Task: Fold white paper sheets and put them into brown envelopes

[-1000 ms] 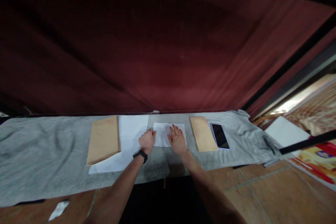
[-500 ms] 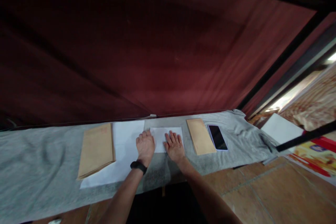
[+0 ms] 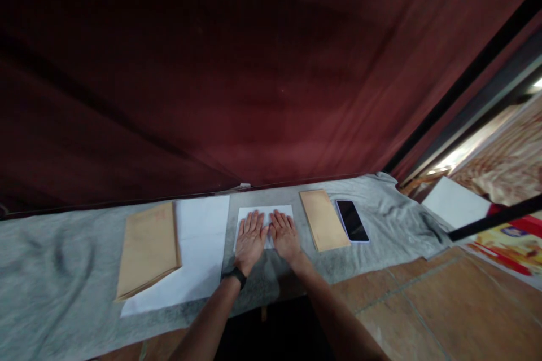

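A small folded white sheet (image 3: 265,212) lies on the grey cloth (image 3: 63,271) in the middle of the view. My left hand (image 3: 250,240) lies flat on its left half with the fingers stretched out; a black band is on that wrist. My right hand (image 3: 285,236) lies flat on its right half, fingers spread, side by side with the left one. Neither hand holds anything.
Left of the hands lie large white sheets (image 3: 199,248) with a stack of brown envelopes (image 3: 146,249) on them. On the right are a brown envelope (image 3: 322,219) and a dark phone (image 3: 352,220). A dark red curtain (image 3: 254,79) hangs behind. White paper (image 3: 453,202) lies far right.
My left hand has moved right from the sheet's left edge onto the sheet and flattened out. My right hand stayed flat on it. The view shifted slightly.
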A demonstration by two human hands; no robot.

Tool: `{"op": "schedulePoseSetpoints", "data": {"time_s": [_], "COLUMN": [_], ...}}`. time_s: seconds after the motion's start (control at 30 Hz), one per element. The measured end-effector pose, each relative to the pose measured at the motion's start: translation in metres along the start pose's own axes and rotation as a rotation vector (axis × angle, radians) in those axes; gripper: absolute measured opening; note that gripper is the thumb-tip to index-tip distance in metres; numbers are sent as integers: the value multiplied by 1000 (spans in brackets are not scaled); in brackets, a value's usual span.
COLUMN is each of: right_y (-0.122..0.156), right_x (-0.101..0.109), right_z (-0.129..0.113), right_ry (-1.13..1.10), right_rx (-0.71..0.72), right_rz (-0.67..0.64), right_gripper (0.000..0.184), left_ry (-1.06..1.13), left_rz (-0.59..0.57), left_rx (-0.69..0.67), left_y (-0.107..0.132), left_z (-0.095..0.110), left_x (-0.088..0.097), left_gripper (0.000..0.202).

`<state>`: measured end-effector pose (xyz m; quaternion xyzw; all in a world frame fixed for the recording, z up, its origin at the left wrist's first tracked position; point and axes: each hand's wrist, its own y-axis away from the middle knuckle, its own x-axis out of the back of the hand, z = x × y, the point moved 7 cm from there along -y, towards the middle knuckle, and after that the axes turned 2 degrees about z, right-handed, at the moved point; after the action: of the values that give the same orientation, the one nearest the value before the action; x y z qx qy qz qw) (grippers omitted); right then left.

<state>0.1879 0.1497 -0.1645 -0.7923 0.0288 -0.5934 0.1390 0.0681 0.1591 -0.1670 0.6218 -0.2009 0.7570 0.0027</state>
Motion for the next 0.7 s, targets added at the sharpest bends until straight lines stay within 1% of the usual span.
{"op": "schedulePoseSetpoints", "data": {"time_s": [0.1,0.27,0.37,0.43,0.5,0.53,0.57,0.63,0.7], "right_y": [-11,-25,-28,-28,-25,-23,-21,-17,-12], "right_x": [1,2,3,5,8,8,8,3,-3], "right_z": [17,43,52,53,46,38,26,-1,-19], "right_ry": [42,101,108,110,103,91,70,10,-43], "right_rx": [-18,-6,-19,-79,-132,-124,-88,32,85], "right_rz": [43,93,111,129,160,170,173,140,92], "right_gripper": [48,52,54,54,54,54,54,52,48], "left_ry": [-26,-36,-42,-49,-53,-54,-54,-56,-63], "left_rz": [19,35,27,18,7,-2,-14,-56,-107], "left_rx": [23,19,23,29,35,38,41,42,42], "left_y": [1,1,1,1,0,0,0,0,1], "left_z": [-4,0,2,2,3,3,2,1,-1], "left_x": [-2,-2,1,3,5,5,5,2,-1], "left_gripper": [54,56,56,56,56,56,56,54,55]}}
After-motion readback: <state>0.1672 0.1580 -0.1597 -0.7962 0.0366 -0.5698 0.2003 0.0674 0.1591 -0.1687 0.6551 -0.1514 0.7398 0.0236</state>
